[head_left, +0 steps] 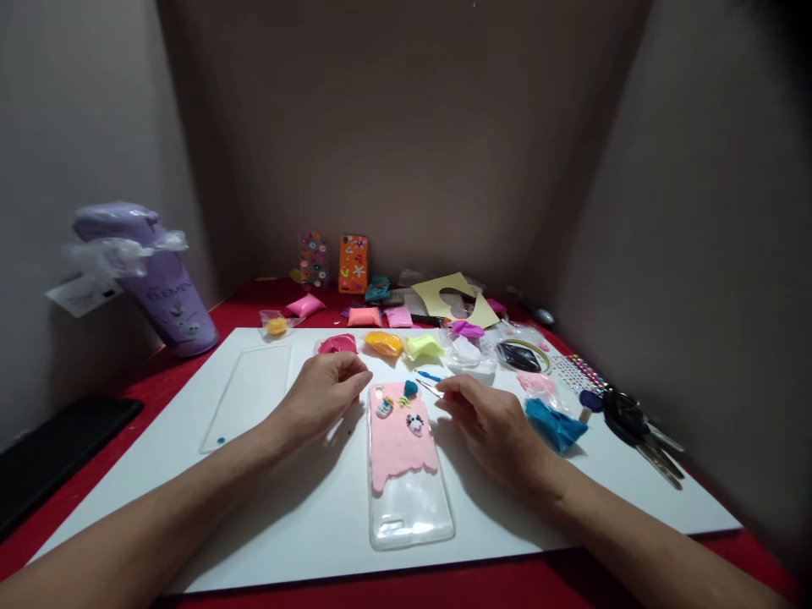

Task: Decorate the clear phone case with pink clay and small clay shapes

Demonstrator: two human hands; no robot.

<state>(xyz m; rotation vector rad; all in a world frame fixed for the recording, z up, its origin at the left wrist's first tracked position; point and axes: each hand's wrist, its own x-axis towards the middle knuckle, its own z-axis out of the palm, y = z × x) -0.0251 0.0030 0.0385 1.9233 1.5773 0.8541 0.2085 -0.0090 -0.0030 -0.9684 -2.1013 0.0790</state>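
Observation:
A clear phone case [406,474] lies on the white board [266,524], its upper half covered in pink clay [399,444] with small clay figures and a teal blob [411,388] on top. My left hand [326,393] rests beside the case's top left corner, fingers curled and pinched together; what they hold, if anything, is hidden. My right hand [488,423] lies to the right of the case and pinches a thin metal tool [430,388] whose tip points at the teal blob. A small blue tool [429,375] lies just behind it.
Bagged clay lumps in pink [337,344], orange [384,343], yellow-green [424,346] and teal [555,425] ring the work area. A second clear case [247,397] lies left. A purple tumbler [161,283], keys [638,427], decorated cases [353,264] and gem stickers [580,370] stand around.

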